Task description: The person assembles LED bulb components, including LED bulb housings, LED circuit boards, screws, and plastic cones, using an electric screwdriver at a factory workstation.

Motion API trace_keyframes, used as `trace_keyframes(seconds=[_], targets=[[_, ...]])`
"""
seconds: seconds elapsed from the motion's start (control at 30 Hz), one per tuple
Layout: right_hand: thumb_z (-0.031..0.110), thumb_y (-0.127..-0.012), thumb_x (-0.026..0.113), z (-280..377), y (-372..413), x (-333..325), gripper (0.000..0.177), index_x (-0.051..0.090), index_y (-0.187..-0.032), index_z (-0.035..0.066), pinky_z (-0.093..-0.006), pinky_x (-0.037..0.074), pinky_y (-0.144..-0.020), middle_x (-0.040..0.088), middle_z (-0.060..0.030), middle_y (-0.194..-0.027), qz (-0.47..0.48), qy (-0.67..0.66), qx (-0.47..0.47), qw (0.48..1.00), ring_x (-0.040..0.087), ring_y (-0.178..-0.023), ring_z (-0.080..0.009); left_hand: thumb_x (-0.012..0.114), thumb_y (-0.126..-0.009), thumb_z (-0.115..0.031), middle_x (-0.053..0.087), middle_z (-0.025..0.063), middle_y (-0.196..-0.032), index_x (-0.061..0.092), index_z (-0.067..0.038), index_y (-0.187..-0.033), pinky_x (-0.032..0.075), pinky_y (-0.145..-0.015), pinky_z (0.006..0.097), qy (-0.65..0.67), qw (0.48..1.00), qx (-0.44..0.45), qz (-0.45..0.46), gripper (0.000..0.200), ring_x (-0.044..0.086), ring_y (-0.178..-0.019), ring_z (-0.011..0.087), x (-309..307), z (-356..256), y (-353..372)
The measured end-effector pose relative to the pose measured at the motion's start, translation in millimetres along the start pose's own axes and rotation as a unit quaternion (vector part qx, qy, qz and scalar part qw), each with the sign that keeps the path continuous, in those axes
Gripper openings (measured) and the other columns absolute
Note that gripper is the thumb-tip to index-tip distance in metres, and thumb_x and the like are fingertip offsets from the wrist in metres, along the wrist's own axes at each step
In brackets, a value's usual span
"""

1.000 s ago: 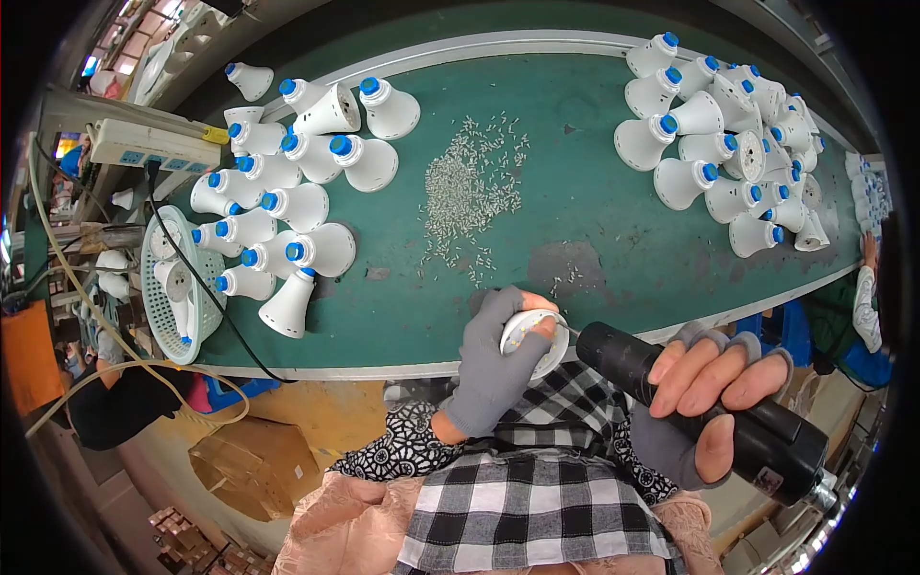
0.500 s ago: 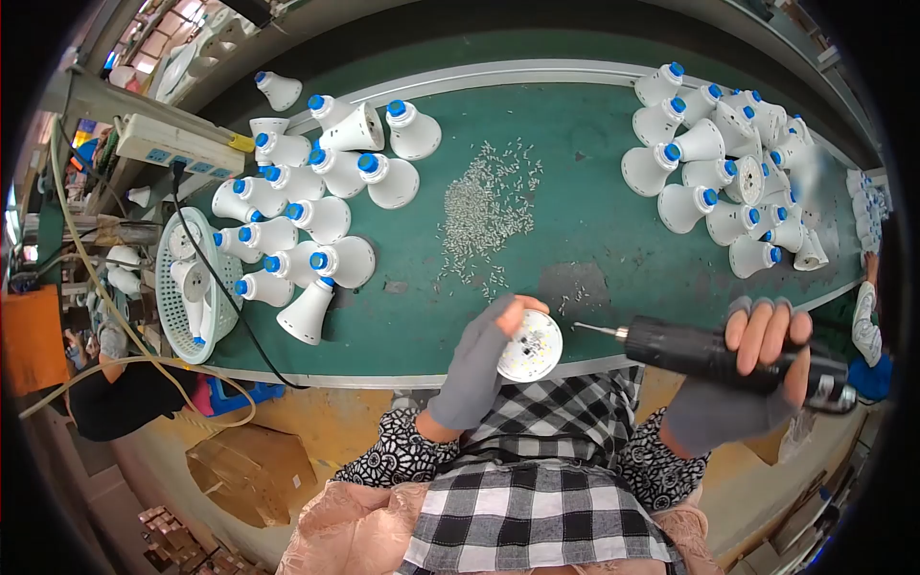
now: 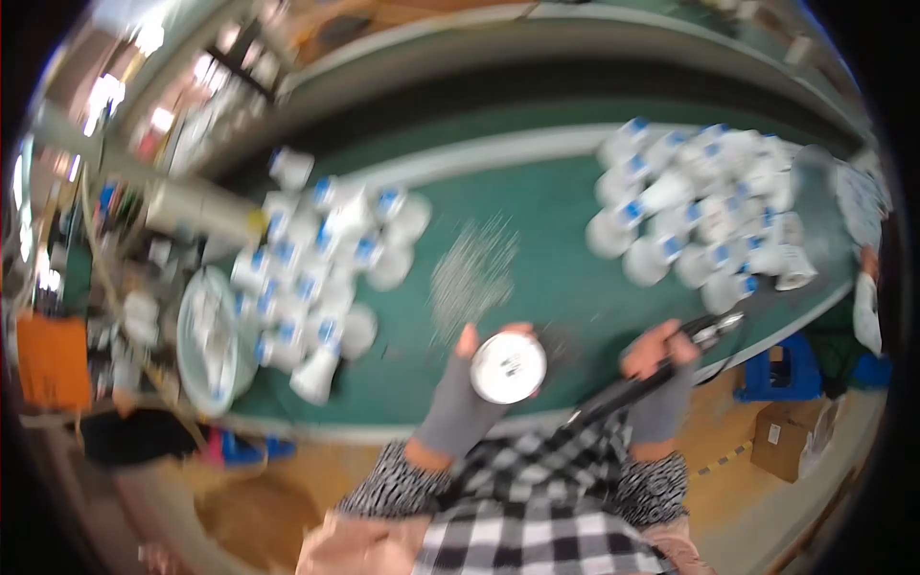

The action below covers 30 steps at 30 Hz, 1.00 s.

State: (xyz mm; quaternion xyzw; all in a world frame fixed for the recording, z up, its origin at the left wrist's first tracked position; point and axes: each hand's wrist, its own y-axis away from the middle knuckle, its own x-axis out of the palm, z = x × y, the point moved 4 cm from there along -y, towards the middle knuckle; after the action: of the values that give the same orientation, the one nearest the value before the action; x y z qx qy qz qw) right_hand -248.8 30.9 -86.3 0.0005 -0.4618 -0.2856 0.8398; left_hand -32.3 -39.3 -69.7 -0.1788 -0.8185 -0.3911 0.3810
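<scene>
My left hand (image 3: 465,402), in a grey fingerless glove, holds a white round lamp piece (image 3: 509,368), its flat face with dark marks turned up. My right hand (image 3: 661,369), gloved alike, is closed around a black electric screwdriver (image 3: 628,391) that slants with its tip down to the left, apart from the lamp piece. A blurred pile of small screws (image 3: 471,278) lies on the green table (image 3: 546,230) beyond my left hand. White cone-shaped lamp housings with blue caps stand in a left group (image 3: 331,331) and a right group (image 3: 647,259).
At the left edge, a pale green basket (image 3: 187,350) holds white parts, below a power strip (image 3: 196,206). An orange panel (image 3: 53,362) is at far left. Right of me are a blue stool (image 3: 781,369) and a cardboard box (image 3: 781,441). Another person's arm (image 3: 867,302) shows far right.
The view has shifted and blurred. My right hand has moved inward, and the screwdriver now slants, its tip lower and its rear end up right. The lamp piece's face looks different, its pale board details no longer distinct.
</scene>
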Motion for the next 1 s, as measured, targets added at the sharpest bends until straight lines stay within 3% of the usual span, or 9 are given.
trace_keyframes(seconds=[0.07,0.17,0.33,0.57,0.67,0.77,0.87,0.93,1.0], targets=[[0.014,-0.087,0.054,-12,-2,-14,0.009,0.050,-0.091,0.007,-0.0328,0.041,-0.053,0.047,-0.0061,-0.061,0.016,-0.041,0.028,0.999,0.046,-0.053,-0.0177,0.058,-0.093,-0.040,0.056,0.0114,-0.121,0.047,-0.002,-0.131,0.050,-0.089,0.0457,-0.064,0.996,0.024,0.053,0.055,0.058,-0.104,0.0239,26,-15,-11],[0.016,-0.083,0.058,-18,-5,-23,0.015,0.051,-0.095,0.008,-0.0345,0.041,-0.061,0.047,-0.0061,-0.068,0.055,-0.067,0.055,0.995,0.047,-0.059,-0.0189,0.066,-0.086,-0.023,0.056,0.0104,-0.122,0.045,-0.002,-0.134,0.050,-0.089,0.0401,-0.214,0.968,0.061,0.118,0.056,0.057,-0.103,0.0203,104,-41,-43],[0.016,-0.082,0.061,-21,-8,-35,0.017,0.052,-0.095,0.008,-0.0338,0.041,-0.062,0.046,-0.0049,-0.070,0.100,-0.160,0.101,0.977,0.047,-0.058,-0.0179,0.069,-0.084,-0.030,0.059,0.0101,-0.117,0.049,-0.001,-0.129,0.048,-0.088,0.0324,-0.486,0.828,0.093,0.263,0.058,0.057,-0.102,0.0157,241,-26,-137],[0.012,-0.086,0.058,-27,-11,-40,0.012,0.054,-0.096,0.007,-0.0346,0.041,-0.063,0.047,-0.0067,-0.070,0.123,-0.183,0.109,0.969,0.048,-0.059,-0.0188,0.079,-0.072,-0.038,0.054,0.0219,-0.119,0.051,0.000,-0.124,0.042,-0.096,0.0409,-0.695,0.499,0.349,0.383,0.070,0.052,-0.114,0.0340,345,96,-239],[0.012,-0.087,0.058,-31,-12,-46,0.010,0.054,-0.094,0.006,-0.0350,0.042,-0.065,0.047,-0.0066,-0.070,0.106,-0.190,0.135,0.967,0.049,-0.060,-0.0193,0.078,-0.069,-0.030,0.052,0.0129,-0.123,0.052,-0.008,-0.126,0.043,-0.096,0.0403,-0.704,0.373,0.424,0.430,0.066,0.047,-0.120,0.0332,369,153,-263],[0.012,-0.085,0.060,-31,-5,-47,0.012,0.053,-0.088,0.004,-0.0338,0.045,-0.070,0.050,-0.0066,-0.072,0.034,-0.175,0.179,0.968,0.052,-0.064,-0.0188,0.074,-0.073,-0.030,0.051,0.0062,-0.127,0.052,-0.016,-0.127,0.040,-0.099,0.0449,-0.719,0.130,0.557,0.395,0.060,0.044,-0.125,0.0289,373,203,-290],[0.015,-0.085,0.060,-40,4,-58,0.014,0.056,-0.080,0.003,-0.0364,0.046,-0.075,0.056,-0.0086,-0.077,-0.081,-0.125,0.203,0.968,0.054,-0.069,-0.0222,0.069,-0.077,-0.034,0.051,0.0007,-0.131,0.053,-0.020,-0.127,0.034,-0.103,0.0523,-0.747,0.124,0.529,0.383,0.054,0.040,-0.131,0.0264,358,222,-315],[0.018,-0.081,0.062,-34,3,-59,0.022,0.055,-0.097,0.005,-0.0394,0.049,-0.071,0.059,-0.0092,-0.076,-0.070,-0.070,0.170,0.980,0.056,-0.065,-0.0249,0.067,-0.078,-0.039,0.050,0.0003,-0.137,0.054,-0.019,-0.128,0.026,-0.109,0.0541,-0.758,0.169,0.513,0.366,0.055,0.038,-0.134,0.0293,354,222,-316],[0.019,-0.079,0.063,-29,-3,-47,0.028,0.054,-0.102,0.006,-0.0385,0.048,-0.064,0.057,-0.0078,-0.073,0.012,-0.059,0.135,0.989,0.054,-0.060,-0.0236,0.068,-0.075,-0.036,0.049,0.0071,-0.138,0.055,-0.016,-0.124,0.025,-0.111,0.0510,-0.709,0.276,0.512,0.398,0.054,0.038,-0.135,0.0308,344,198,-295]])
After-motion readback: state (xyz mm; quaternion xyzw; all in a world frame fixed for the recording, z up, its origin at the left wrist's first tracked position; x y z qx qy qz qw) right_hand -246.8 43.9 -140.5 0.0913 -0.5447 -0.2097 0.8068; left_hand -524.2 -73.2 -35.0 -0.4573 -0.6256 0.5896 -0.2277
